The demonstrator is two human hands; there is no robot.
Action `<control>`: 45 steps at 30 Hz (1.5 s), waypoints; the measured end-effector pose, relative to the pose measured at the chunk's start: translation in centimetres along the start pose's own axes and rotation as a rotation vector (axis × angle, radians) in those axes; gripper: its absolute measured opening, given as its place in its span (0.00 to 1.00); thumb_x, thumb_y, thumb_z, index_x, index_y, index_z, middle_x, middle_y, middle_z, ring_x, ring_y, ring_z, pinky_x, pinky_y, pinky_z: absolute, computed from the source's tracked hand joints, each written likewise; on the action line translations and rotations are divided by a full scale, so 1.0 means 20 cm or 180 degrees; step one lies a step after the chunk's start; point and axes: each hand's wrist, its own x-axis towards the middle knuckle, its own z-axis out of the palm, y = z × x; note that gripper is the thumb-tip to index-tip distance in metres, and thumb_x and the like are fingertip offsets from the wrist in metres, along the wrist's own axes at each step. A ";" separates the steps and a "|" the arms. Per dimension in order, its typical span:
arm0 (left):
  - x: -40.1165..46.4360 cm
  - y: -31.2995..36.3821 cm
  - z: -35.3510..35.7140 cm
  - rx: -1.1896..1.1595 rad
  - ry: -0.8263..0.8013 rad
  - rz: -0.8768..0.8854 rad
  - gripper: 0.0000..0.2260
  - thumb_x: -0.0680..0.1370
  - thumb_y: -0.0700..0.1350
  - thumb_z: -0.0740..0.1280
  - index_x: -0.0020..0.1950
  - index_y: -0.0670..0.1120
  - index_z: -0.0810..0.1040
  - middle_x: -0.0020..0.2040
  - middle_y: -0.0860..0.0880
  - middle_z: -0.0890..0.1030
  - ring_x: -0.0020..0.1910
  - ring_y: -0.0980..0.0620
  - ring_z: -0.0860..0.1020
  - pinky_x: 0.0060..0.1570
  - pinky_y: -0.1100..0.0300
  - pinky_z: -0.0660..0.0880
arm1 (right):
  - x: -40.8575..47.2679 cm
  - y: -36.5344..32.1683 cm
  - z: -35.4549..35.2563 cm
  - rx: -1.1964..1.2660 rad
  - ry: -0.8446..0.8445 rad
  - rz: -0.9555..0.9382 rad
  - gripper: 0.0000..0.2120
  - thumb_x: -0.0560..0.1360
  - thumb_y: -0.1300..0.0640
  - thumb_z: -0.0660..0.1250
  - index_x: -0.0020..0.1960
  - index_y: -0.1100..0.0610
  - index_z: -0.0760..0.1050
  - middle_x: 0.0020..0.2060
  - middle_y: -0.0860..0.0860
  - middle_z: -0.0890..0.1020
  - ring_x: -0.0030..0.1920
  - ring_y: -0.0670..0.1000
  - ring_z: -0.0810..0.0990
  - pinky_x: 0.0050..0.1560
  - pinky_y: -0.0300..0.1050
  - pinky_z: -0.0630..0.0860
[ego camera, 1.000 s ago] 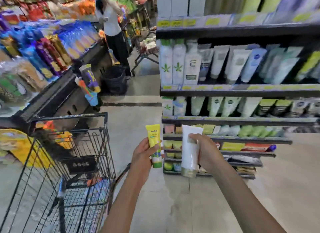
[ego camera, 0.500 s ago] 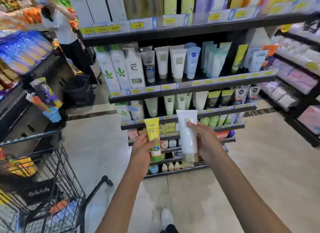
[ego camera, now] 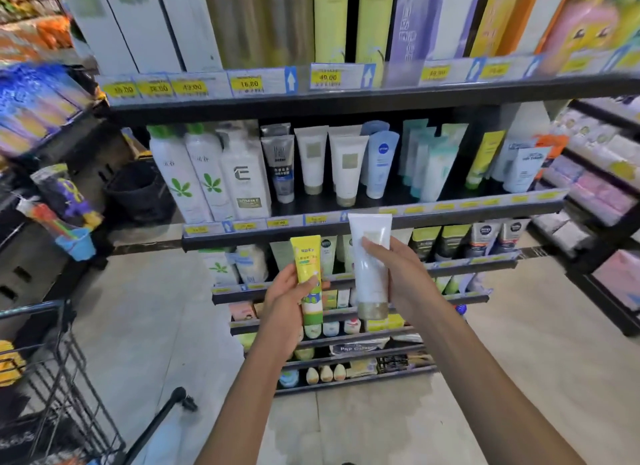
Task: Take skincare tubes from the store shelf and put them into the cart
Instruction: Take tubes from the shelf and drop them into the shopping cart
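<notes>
Before shelf | left hand grips yellow tube | right hand grips white tube

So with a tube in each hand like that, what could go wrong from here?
Both hands are full: the left hand holds the yellow tube, the right hand the white tube. The cart sits far off to the left, so a tube might slip or miss on the way over.
</notes>
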 end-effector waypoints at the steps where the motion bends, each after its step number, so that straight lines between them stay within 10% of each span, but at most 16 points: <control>1: 0.03 0.01 0.01 0.0011 -0.0015 0.0019 0.17 0.80 0.34 0.67 0.68 0.43 0.76 0.61 0.43 0.84 0.55 0.43 0.85 0.57 0.42 0.78 | 0.04 -0.01 0.01 -0.0125 -0.0045 -0.0091 0.18 0.76 0.55 0.75 0.64 0.54 0.79 0.56 0.54 0.86 0.55 0.56 0.85 0.57 0.59 0.82; 22: 0.30 0.11 -0.06 -0.0212 0.0332 0.0193 0.16 0.80 0.32 0.67 0.65 0.45 0.78 0.60 0.41 0.84 0.57 0.39 0.84 0.51 0.49 0.81 | 0.77 -0.29 0.47 -0.1092 0.0346 -0.1479 0.21 0.71 0.55 0.80 0.58 0.52 0.75 0.53 0.47 0.85 0.55 0.48 0.83 0.58 0.50 0.81; 45: 0.33 0.10 -0.11 -0.0175 0.0289 0.0177 0.17 0.80 0.32 0.66 0.66 0.45 0.77 0.60 0.44 0.84 0.57 0.40 0.84 0.55 0.44 0.79 | 0.85 -0.15 0.46 -0.2219 0.0676 -0.1282 0.21 0.72 0.52 0.79 0.60 0.54 0.75 0.57 0.50 0.83 0.58 0.52 0.81 0.54 0.45 0.77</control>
